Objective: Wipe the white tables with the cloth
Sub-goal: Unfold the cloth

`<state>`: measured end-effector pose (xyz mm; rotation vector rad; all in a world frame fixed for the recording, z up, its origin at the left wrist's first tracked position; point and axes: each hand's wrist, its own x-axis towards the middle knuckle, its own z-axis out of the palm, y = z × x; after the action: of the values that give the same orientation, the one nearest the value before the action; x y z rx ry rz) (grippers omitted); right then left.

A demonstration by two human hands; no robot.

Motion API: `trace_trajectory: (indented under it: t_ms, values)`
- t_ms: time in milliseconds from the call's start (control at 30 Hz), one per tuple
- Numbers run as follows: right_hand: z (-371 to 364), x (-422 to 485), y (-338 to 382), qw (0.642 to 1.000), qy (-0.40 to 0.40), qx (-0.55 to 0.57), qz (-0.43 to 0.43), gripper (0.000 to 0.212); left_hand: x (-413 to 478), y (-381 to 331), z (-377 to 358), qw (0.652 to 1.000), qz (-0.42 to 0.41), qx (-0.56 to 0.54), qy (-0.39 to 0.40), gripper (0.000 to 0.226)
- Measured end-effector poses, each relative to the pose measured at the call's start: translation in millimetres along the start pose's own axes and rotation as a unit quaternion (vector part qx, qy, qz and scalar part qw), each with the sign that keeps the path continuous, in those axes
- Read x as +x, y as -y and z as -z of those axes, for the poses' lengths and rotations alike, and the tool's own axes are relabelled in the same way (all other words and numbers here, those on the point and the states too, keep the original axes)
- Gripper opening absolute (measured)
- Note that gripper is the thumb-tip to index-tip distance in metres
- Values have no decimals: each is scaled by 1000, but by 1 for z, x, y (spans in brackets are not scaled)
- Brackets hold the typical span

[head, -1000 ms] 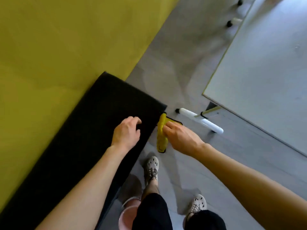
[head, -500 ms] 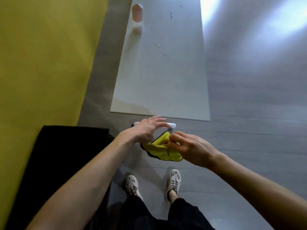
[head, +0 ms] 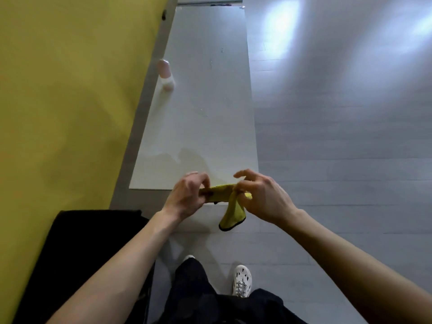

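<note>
A long white table (head: 201,127) stretches away from me, its near edge just beyond my hands. Small water drops dot its middle. A yellow cloth with a dark hem (head: 230,206) is stretched between both hands, one corner hanging down. My left hand (head: 187,195) pinches its left end and my right hand (head: 261,197) pinches its right end, both held in the air at the table's near edge.
A pink cup (head: 165,73) stands on the table's left side, farther away. A yellow wall (head: 65,94) runs along the left. A black bench or mat (head: 77,249) lies at the lower left. Grey floor (head: 339,148) lies to the right.
I have turned from the black bench toward the white table and stepped closer. My left hand has taken hold of the cloth, which now spans both hands.
</note>
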<state>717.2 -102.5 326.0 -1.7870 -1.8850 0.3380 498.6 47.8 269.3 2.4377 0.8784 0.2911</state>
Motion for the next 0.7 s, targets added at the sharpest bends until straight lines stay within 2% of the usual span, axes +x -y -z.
trace_trajectory:
  t_ms: [100, 167, 200, 267, 367, 567, 700]
  values:
    - [5, 28, -4, 999, -30, -9, -34, 8, 0, 2, 7, 994, -67, 69, -55, 28]
    - [8, 46, -5, 997, -44, 1, -60, 5, 1, 5, 9, 980, -141, 129, -54, 22]
    - [8, 55, -5, 996, -50, 12, -76, 6, 2, 7, 9, 980, -151, 125, -46, 19]
    - [8, 74, -5, 991, -57, 40, -112, 9, 11, 10, 11, 991, -112, 64, -18, 20]
    - [4, 106, -9, 984, -56, 69, -157, 12, 32, 21, 17, 998, -50, 24, 22, 38]
    - [7, 160, -26, 981, -15, 64, -180, 21, 102, 57, 58, 997, -31, 63, -34, 23]
    - [13, 199, -53, 978, -32, 26, -206, 38, 165, 73, 97, 991, -79, 87, -67, 24]
